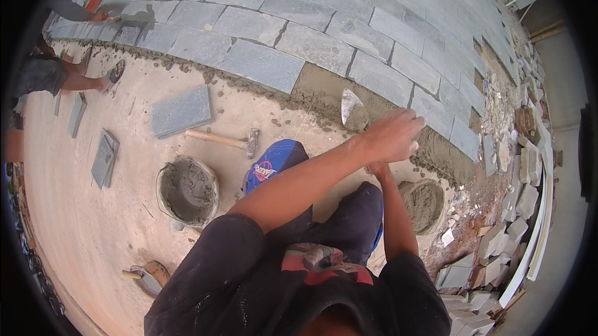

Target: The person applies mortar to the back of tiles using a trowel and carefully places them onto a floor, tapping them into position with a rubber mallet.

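My left hand [398, 137] hangs over a band of wet grey mortar [439, 155] along the edge of the stone paving, its fingers loosely bent and apart. Behind and below it, my right hand [378, 168] is mostly hidden, so I cannot make out its fingers or what they hold. A trowel blade [349, 104] with mortar on it shows just beyond my left wrist; its handle is hidden. A bucket of mortar [422, 208] stands beside my right forearm, and another bucket [190, 189] is at my left. A wooden-handled hammer [218, 138] lies near my knee.
A loose grey slab [180, 108] and stacked thinner slabs [106, 152] lie on the pale ground [87, 211] at left. A co-worker's hand [98, 16] holds a tool on the laid paving [249, 24] at upper left. Broken stone and white strips [523, 224] line the right wall.
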Demonstrator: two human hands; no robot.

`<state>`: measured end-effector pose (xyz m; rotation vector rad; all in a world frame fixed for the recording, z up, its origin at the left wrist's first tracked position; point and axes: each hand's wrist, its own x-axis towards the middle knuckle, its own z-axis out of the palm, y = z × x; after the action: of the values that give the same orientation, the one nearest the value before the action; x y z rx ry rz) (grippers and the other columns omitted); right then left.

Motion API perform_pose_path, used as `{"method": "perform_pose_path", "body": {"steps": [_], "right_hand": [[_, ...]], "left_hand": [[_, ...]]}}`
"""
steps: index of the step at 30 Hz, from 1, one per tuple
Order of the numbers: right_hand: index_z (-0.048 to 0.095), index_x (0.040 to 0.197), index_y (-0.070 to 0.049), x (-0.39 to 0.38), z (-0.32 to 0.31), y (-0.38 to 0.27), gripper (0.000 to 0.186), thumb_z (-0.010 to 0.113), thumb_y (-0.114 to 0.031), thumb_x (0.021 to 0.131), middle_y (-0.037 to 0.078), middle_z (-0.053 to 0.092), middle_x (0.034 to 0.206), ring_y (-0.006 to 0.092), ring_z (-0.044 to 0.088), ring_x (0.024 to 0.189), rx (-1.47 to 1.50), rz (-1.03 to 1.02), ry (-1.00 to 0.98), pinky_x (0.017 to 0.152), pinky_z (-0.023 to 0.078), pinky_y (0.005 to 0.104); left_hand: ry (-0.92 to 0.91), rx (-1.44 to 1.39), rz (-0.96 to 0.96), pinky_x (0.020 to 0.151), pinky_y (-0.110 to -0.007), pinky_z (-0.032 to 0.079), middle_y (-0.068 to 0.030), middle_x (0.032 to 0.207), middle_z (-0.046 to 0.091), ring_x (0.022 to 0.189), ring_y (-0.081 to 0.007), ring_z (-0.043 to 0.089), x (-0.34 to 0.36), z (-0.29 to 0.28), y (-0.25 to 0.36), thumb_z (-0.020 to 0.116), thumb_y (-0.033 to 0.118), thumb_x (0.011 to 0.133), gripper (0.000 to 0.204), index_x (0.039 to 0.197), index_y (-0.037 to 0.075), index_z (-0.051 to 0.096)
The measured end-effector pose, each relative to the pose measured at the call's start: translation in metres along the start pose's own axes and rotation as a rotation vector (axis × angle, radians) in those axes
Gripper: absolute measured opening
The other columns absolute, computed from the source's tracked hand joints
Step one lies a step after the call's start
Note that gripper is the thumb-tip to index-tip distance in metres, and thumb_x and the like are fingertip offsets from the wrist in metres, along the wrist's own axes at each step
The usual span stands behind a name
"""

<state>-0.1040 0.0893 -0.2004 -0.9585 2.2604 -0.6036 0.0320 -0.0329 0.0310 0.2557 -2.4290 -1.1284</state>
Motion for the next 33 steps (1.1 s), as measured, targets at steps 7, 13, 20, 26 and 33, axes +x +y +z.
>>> {"method": "perform_pose_path", "body": {"steps": [7,13,20,26,33], "right_hand": [[0.063,0.085,0.002,-0.086,0.03,0.006,0.036,0.065,-0.033,0.091,0.007,0.061,0.062,0.0171,0.057,0.045,0.15,0.099,-0.273,0.048,0.048,0.0332],[0.065,0.094,0.004,-0.076,0.083,0.022,0.037,0.066,-0.033,0.088,0.019,0.066,0.073,0.0325,0.067,0.067,-0.114,-0.164,-0.394,0.066,0.052,0.0413],[0.065,0.097,0.003,-0.055,0.058,-0.006,0.038,0.069,-0.034,0.085,0.028,0.066,0.09,0.0462,0.064,0.088,-0.27,-0.239,-0.354,0.077,0.05,0.0468],[0.066,0.097,0.003,-0.035,0.01,-0.021,0.038,0.072,-0.031,0.081,0.029,0.066,0.09,0.047,0.064,0.087,-0.354,-0.102,-0.424,0.076,0.05,0.0483],[0.066,0.091,0.003,0.003,-0.057,-0.087,0.031,0.077,-0.021,0.076,0.021,0.065,0.074,0.0366,0.064,0.068,-0.481,-0.253,-0.401,0.065,0.05,0.0407]], "left_hand": [[0.522,-0.254,-0.222,0.091,-0.039,0.051,-0.0143,0.11,0.066,0.104,-0.0242,0.063,-0.05,-0.134,-0.051,0.071,0.029,0.088,0.052,0.125,-0.004,0.058],[1.285,-0.519,-1.187,0.09,-0.041,0.046,-0.015,0.11,0.064,0.102,-0.0246,0.059,-0.261,-0.146,-0.333,0.071,0.028,0.084,0.044,0.116,-0.001,0.065],[1.457,0.014,-1.99,0.098,-0.043,0.047,-0.0264,0.135,0.044,0.122,-0.0391,0.049,-0.359,-0.18,-0.438,0.072,0.034,0.073,0.075,0.128,-0.01,0.048],[1.569,-0.425,-2.224,0.099,-0.04,0.046,-0.0213,0.128,0.048,0.121,-0.0327,0.048,-0.427,-0.219,-0.504,0.079,0.042,0.069,0.083,0.125,-0.01,0.048],[1.433,-0.338,-2.39,0.098,-0.035,0.048,-0.0175,0.127,0.047,0.12,-0.029,0.049,-0.438,-0.233,-0.52,0.089,0.044,0.063,0.089,0.124,-0.006,0.049]]}}
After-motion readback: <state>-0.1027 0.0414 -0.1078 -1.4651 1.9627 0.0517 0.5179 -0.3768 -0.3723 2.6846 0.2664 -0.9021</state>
